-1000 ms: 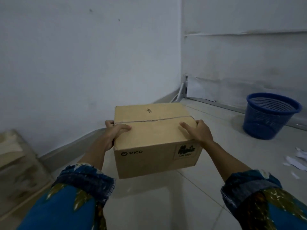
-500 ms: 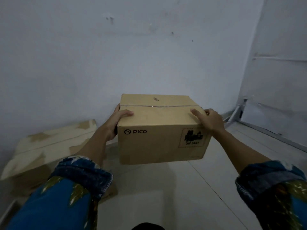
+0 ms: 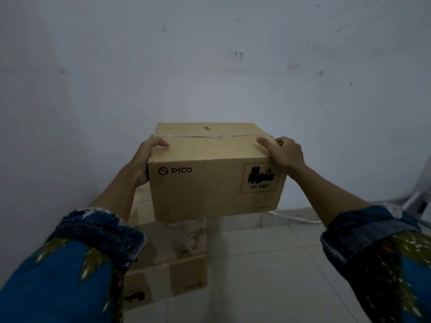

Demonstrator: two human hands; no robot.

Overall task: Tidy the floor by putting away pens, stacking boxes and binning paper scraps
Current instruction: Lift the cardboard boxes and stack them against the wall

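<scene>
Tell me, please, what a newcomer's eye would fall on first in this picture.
The PICO cardboard box at centre draws the eye first, held up before the pale wall with the left hand and right hand gripping its sides. Next comes the black UN 3481 label on the right of its front face. Below, at lower left, more cardboard boxes sit stacked on the tiled floor.

- A bare, dim storage corner of a room; whether home or office cannot be told.
- Plain, scuffed white wall and pale tiled floor.
- Stacked cardboard boxes by the wall; a taped shipping box bears a battery warning label.
</scene>
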